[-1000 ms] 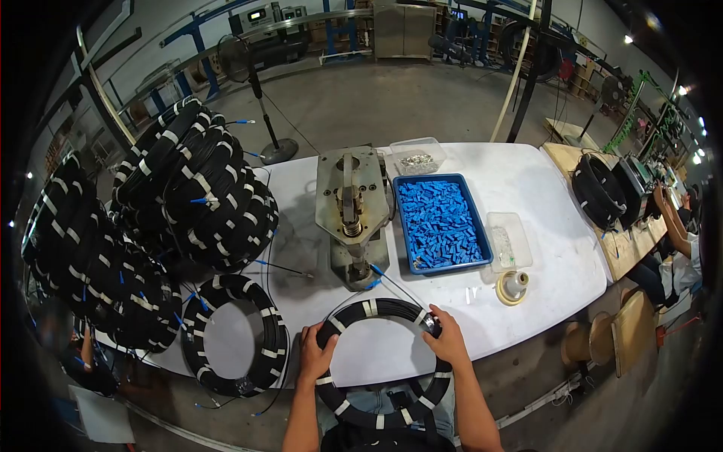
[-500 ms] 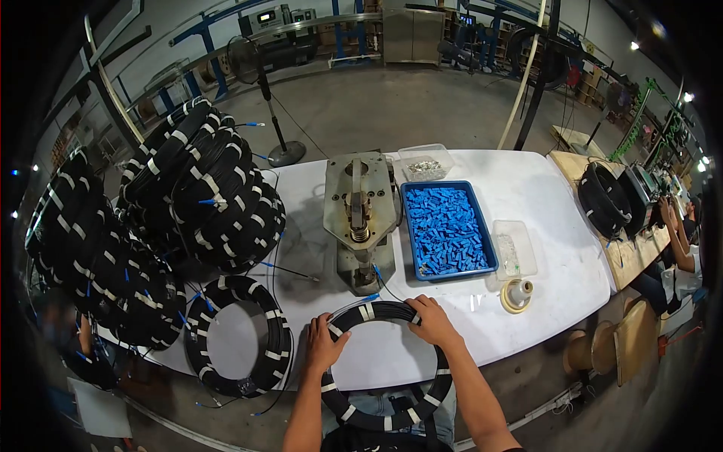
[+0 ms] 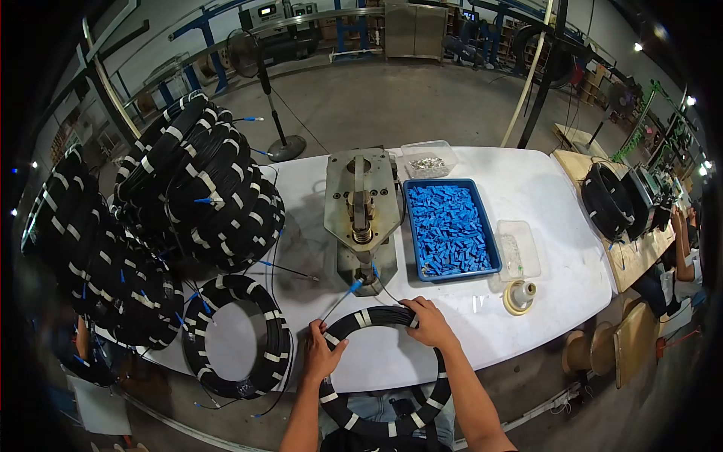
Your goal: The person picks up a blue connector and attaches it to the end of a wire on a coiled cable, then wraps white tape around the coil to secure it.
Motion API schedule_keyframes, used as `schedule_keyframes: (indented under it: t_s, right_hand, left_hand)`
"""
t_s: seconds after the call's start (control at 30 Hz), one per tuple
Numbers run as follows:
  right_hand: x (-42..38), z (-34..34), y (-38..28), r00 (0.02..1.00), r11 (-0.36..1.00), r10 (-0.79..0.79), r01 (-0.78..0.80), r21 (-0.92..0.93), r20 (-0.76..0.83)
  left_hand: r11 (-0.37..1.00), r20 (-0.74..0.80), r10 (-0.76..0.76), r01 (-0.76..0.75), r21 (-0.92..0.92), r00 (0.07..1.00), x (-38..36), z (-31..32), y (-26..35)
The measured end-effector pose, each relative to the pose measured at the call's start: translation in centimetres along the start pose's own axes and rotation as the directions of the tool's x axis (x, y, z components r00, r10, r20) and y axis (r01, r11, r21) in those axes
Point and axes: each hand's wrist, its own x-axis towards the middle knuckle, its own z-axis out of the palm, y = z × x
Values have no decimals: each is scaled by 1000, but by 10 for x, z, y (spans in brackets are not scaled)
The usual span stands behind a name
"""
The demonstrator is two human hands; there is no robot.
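A black cable coil (image 3: 440,384) bound with white tape lies at the near edge of the white table (image 3: 542,196), partly over my lap. My left hand (image 3: 320,350) grips its left side and pinches a cable end with a blue connector (image 3: 352,286) that points up toward the metal press (image 3: 361,207). My right hand (image 3: 429,320) grips the top of the coil. A second thin cable end runs from the coil to the base of the press.
A blue tray of blue connector parts (image 3: 452,226) sits right of the press, with two clear boxes (image 3: 518,248) and a tape roll (image 3: 520,296) nearby. Another coil (image 3: 233,335) lies left; stacked coils (image 3: 196,184) fill the far left. Another person sits at the right bench (image 3: 678,256).
My left hand has lifted a cable end with a blue connector out from the coil toward the press. My right hand slid left along the coil's top.
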Motion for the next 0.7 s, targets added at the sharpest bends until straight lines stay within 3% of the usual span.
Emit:
schedule_keyframes:
  t_s: [0.2,0.3,0.37,0.5,0.57,0.7]
  right_hand:
    - [-3,-2,-7,1000,999,-17,18,-32,20]
    - [-4,-2,-11,999,997,-38,40,-69,30]
    - [-3,-4,-13,999,995,-30,33,-89,37]
    - [0,-5,-13,996,992,-48,57,-117,79]
    - [6,-4,-11,994,990,-41,55,-131,105]
    - [29,3,-7,980,972,-145,166,-165,136]
  left_hand:
    - [1000,31,5,-5,4,999,2,-2,3]
    - [997,2,79,-79,26,997,2,-2,6]
    - [971,17,182,-183,156,983,6,-4,13]
    - [955,30,207,-208,212,978,19,0,38]
    - [852,75,352,-352,388,933,28,1,53]
    - [758,159,490,-509,407,857,52,16,48]
